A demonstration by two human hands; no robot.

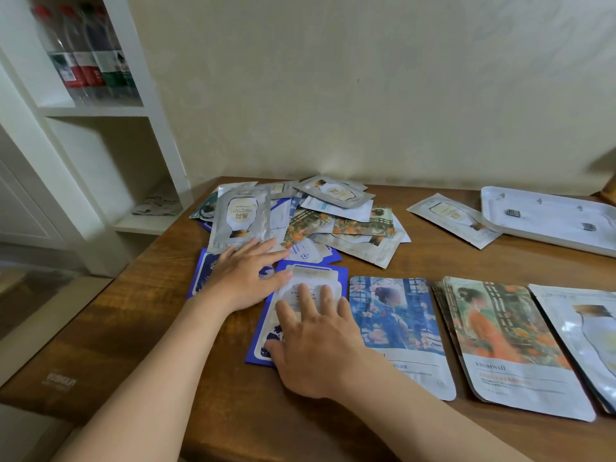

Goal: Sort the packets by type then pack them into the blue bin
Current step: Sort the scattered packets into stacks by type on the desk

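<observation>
A loose heap of mixed packets [333, 215] lies at the back of the wooden table [140, 315]. Along the front sit sorted stacks: dark blue packets [310, 278], a blue-portrait packet [396, 315], orange-portrait packets [500, 338] and silver packets [586, 331]. My right hand [316, 341] rests flat with spread fingers on the dark blue stack. My left hand [243, 278] lies flat on another dark blue packet [203, 271], its fingertips touching the stack's left edge. A silver packet [238, 218] lies just beyond my left hand. No blue bin is in view.
A white tray [546, 221] with small dark items stands at the back right, with a lone silver packet [450, 218] beside it. White shelves [100, 111] holding water bottles [86, 55] stand left of the table. The wall runs behind the table.
</observation>
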